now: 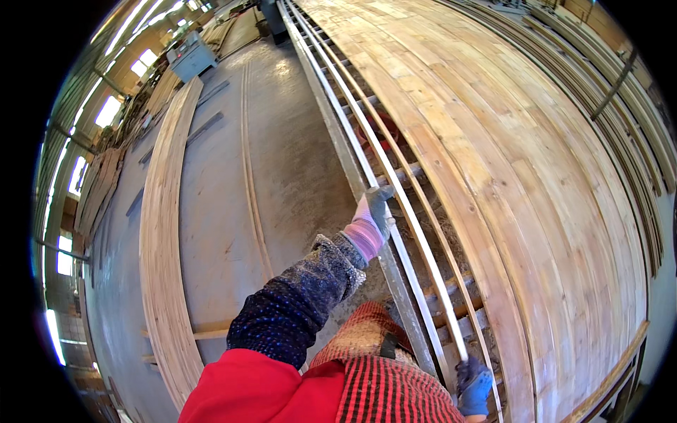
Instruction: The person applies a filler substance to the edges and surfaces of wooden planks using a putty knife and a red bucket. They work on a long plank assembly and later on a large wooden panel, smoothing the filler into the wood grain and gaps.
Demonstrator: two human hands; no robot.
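Curling its fingers, the right hand (474, 386) has hold of the near end of 1 long pale strip (425, 256). The left hand (379, 210) is partly closed over the white strip (409, 282) next to it; I cannot tell if it grips. Both strips run along a metal frame (403, 310), left of a big wooden panel (493, 141).

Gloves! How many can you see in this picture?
2. One glove is on the left hand, near the middle; the blue glove is on the right hand, near the bottom, by a pale strip. Others could be hidden.
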